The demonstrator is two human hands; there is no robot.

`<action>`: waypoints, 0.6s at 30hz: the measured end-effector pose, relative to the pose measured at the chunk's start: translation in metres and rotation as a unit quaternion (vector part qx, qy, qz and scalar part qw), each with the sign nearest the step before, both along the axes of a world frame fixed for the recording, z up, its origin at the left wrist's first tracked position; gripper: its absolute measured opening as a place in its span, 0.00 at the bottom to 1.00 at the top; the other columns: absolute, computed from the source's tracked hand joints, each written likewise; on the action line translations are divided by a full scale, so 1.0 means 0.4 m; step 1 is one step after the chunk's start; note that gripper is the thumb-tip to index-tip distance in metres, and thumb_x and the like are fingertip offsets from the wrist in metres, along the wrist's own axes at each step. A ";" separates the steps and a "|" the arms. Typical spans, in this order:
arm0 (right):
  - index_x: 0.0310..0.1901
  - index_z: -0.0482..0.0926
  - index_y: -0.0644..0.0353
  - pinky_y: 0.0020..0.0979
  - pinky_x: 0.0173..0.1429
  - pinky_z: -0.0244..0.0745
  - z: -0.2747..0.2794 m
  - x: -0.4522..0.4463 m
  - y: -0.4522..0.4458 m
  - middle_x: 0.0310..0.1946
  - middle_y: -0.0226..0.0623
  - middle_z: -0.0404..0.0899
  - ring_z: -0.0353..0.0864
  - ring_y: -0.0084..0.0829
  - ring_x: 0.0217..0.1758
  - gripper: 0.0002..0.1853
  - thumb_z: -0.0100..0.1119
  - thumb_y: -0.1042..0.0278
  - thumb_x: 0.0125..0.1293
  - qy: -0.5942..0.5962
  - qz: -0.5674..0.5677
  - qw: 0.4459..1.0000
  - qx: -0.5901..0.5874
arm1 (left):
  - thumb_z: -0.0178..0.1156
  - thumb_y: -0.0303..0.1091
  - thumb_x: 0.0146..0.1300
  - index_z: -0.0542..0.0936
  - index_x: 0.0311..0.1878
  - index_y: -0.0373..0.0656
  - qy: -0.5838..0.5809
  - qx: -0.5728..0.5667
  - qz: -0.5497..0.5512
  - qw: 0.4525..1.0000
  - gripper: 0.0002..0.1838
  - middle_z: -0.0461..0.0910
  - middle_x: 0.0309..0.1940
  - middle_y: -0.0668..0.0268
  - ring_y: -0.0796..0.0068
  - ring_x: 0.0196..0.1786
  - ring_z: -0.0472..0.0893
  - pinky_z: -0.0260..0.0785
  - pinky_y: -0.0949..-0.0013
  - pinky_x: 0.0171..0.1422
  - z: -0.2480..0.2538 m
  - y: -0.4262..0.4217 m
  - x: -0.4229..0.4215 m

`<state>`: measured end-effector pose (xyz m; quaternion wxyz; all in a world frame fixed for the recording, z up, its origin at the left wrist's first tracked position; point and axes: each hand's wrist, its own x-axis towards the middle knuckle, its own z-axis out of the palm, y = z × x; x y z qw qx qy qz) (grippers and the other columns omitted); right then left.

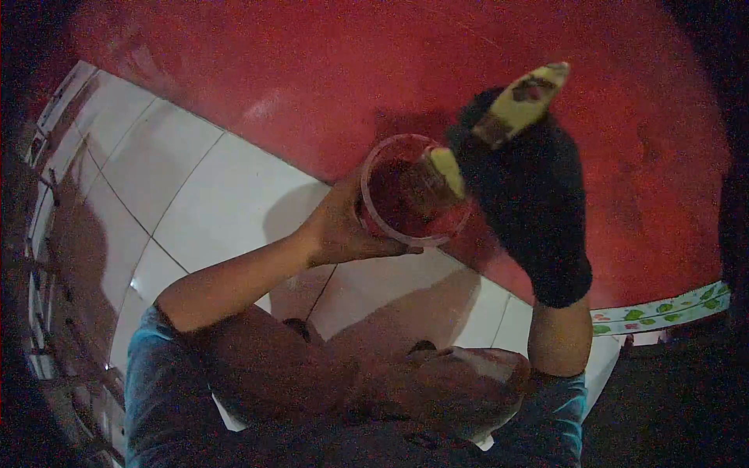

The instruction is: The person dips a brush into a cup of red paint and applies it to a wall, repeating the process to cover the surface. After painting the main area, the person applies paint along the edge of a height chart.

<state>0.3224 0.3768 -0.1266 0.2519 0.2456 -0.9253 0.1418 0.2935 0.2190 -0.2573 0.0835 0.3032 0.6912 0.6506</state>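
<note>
We curl our bare left hand around a round, see-through cup; our black-gloved right hand grips a yellow, dark-stained tool over its rim. Left of both hands lie glossy white tiles; beyond, a smooth red surface.

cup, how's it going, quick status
Left hand holding cup. Gloved right hand gripping yellow tool, lower end at cup's mouth. Nothing visibly in the way.

White floor tiles are bordered by a red surface, edged at lower right by a leaf-patterned strip.
</note>
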 end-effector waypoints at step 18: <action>0.31 0.74 0.64 0.25 0.30 0.69 -0.034 0.000 0.120 0.25 0.33 0.74 0.73 0.21 0.26 0.14 0.48 0.60 0.62 -0.179 -0.061 0.896 -0.403 | 0.76 0.48 0.26 0.50 0.62 0.39 0.013 0.036 0.032 0.999 0.60 0.57 0.61 0.57 0.65 0.64 0.57 0.48 0.64 0.68 0.031 0.014 0.001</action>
